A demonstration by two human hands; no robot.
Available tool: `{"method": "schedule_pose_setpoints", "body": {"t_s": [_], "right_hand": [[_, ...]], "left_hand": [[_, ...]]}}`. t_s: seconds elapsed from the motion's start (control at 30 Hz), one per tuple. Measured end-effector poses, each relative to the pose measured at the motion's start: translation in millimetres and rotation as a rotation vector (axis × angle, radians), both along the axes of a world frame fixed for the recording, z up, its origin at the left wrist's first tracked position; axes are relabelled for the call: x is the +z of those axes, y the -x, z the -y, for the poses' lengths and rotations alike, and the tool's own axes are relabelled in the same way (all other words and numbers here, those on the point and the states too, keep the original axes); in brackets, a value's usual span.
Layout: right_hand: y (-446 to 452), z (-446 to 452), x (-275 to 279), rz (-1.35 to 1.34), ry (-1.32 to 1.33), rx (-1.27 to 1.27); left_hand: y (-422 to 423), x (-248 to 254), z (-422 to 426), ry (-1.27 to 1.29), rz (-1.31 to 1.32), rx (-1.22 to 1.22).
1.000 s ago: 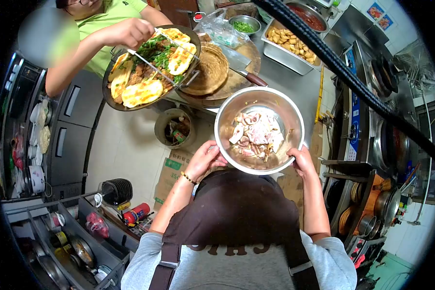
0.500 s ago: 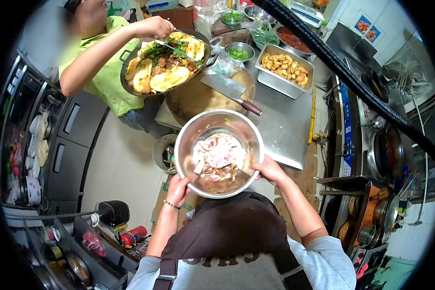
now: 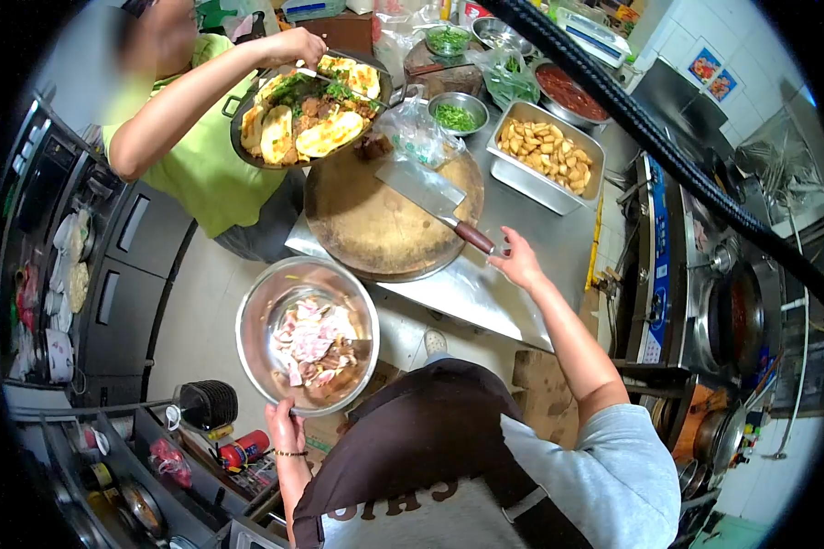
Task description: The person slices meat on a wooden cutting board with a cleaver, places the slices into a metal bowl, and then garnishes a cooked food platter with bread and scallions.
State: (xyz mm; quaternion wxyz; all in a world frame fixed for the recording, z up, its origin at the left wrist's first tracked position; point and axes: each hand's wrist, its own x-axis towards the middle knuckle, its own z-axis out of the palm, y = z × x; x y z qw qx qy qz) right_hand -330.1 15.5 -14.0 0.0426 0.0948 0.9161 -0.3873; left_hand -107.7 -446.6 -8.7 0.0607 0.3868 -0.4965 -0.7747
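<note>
My left hand (image 3: 285, 428) is closed on the near rim of a steel mixing bowl (image 3: 252, 371), tilted slightly and held off to the left. Pale pink sliced meat (image 3: 313, 337) lies inside, with browner pieces beside it. My right hand (image 3: 518, 260) has its fingers apart at the butt of the wooden handle of a cleaver (image 3: 423, 190); whether it touches the handle I cannot tell. The cleaver rests flat on a round wooden chopping block (image 3: 366, 215), its handle sticking out past the block's right edge.
Across the block, a person in a green shirt (image 3: 220, 197) works with tongs over a black pan of food (image 3: 307, 119). A steel tray of potato pieces (image 3: 545, 151) and a bowl of chopped greens (image 3: 458, 114) stand behind. The stove (image 3: 655, 265) is right; a black hose (image 3: 650, 137) hangs overhead.
My right hand has let go of the bowl and moved up beside the cleaver's handle. The bowl has swung left and lower, held by my left hand alone.
</note>
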Motion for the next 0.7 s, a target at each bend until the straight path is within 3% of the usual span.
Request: {"method": "schedule_pose_setpoints", "body": {"t_s": [0.07, 0.2, 0.23, 0.47, 0.53, 0.63, 0.7], "right_hand": [[14.4, 2.9, -24.8, -0.117, -0.136, 0.087], [46.3, 2.1, -41.8, 0.043, -0.073, 0.231], [53.5, 3.5, -33.9, 0.101, -0.115, 0.359], [70.9, -15.4, -14.0, 0.062, -0.075, 0.396], [78.7, -20.7, -15.5, 0.121, -0.076, 0.422], [110.1, -26.3, 21.8, 0.363, -0.277, 0.665], [143.9, -34.6, 23.8, 0.026, -0.063, 0.415]], "left_hand": [[-0.3, 5.9, -2.1, -0.002, -0.054, 0.019], [6.5, 17.9, -18.3, 0.022, -0.021, 0.155], [9.9, 21.9, -23.6, 0.018, -0.022, 0.177], [26.9, 30.2, -46.3, 0.030, -0.021, 0.232], [33.7, 28.5, -50.5, 0.031, -0.013, 0.202], [49.0, 28.8, -60.1, 0.034, 0.001, 0.171], [66.6, 39.0, -72.7, 0.049, 0.018, 0.140]]}}
